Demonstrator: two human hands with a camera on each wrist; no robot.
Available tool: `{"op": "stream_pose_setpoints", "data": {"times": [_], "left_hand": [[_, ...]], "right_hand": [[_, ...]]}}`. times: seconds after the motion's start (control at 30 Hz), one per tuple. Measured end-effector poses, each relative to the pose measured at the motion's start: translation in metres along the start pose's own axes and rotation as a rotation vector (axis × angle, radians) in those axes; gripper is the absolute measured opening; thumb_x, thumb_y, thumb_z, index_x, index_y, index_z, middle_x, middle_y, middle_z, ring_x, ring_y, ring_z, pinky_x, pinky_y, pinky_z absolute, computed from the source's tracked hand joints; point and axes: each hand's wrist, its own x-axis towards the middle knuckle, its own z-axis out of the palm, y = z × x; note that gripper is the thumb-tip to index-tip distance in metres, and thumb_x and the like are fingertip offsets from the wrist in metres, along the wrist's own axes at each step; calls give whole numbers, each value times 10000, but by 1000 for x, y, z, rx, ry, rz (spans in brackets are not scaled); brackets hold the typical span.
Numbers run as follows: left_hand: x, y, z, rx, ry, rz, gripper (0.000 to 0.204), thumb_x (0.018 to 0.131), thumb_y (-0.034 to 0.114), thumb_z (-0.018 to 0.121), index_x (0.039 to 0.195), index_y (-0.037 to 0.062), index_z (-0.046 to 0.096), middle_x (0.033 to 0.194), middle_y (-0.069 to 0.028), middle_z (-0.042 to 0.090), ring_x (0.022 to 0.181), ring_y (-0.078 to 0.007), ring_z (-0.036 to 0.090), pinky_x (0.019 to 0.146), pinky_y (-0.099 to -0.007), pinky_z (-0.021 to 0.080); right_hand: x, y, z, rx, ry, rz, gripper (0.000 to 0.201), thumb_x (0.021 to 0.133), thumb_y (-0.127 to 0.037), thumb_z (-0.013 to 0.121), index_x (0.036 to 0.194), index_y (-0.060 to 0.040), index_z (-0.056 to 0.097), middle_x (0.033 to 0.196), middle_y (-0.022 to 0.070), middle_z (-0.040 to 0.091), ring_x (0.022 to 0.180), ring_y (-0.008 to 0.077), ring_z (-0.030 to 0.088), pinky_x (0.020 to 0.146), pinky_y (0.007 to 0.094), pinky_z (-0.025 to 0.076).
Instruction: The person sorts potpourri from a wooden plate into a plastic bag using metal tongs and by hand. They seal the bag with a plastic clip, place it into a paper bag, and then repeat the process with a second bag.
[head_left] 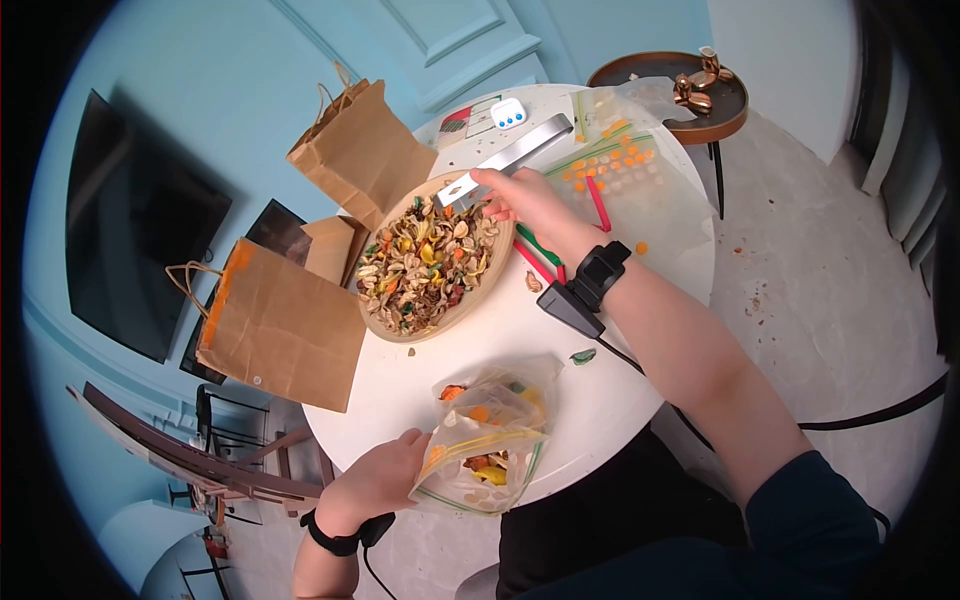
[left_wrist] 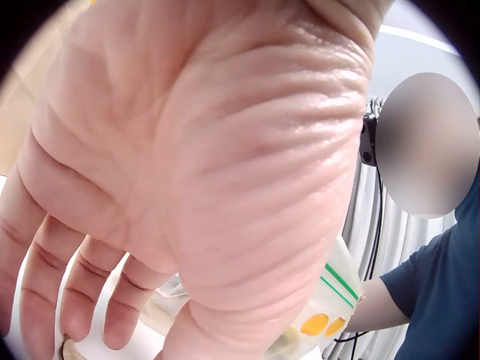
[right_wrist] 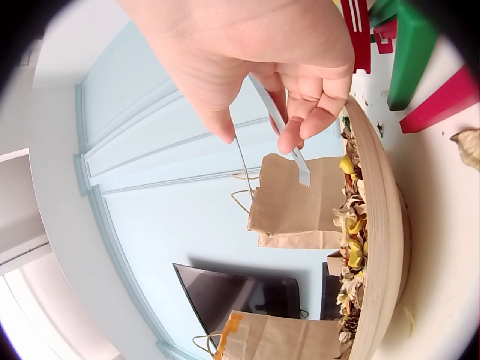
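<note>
My right hand (head_left: 540, 208) grips metal tongs (head_left: 522, 146) over a round wooden bowl (head_left: 492, 287) heaped with dried potpourri (head_left: 425, 255). The right wrist view shows the tongs' two arms apart, with nothing between their toothed tips. Near the table's front edge, my left hand (head_left: 375, 482) is at the left side of a clear zip bag (head_left: 503, 425). Orange and yellow dried pieces show inside that bag. In the left wrist view the fingers (left_wrist: 79, 289) of this hand are extended and slightly spread.
Brown paper bags (head_left: 290, 335) (head_left: 362, 150) stand left of and behind the bowl. A flat, orange-dotted zip bag (head_left: 650, 195) lies at the right, near red (head_left: 598, 205) and green (head_left: 537, 243) plastic pieces. Behind stand a white device (head_left: 508, 113) and a side table (head_left: 735, 108).
</note>
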Motion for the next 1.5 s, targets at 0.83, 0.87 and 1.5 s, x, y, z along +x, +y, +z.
{"op": "stream_pose_setpoints", "data": {"times": [0.83,0.87,1.5], "left_hand": [[-27,76,-33,-28,381,393,269,626,30,722,856,77,591,916,-71,617,826,-256,622,724,-346,499],[-28,79,-31,37,427,413,270,624,37,726,856,78,593,912,-67,616,821,-258,623,720,-347,501],[-6,72,-29,373,497,221,274,691,89,704,937,76,583,1003,-69,584,855,-271,585,762,-375,480]], "right_hand": [[3,2,0,-5,-6,-9,537,788,-448,674,993,42,595,882,76,558,763,121,561,670,245,452],[3,2,-1,-1,-12,-11,542,786,-453,673,995,41,596,885,75,558,767,123,561,675,246,453],[0,2,3,12,56,-29,492,761,-439,685,953,10,626,826,66,586,683,105,567,604,236,453]]}}
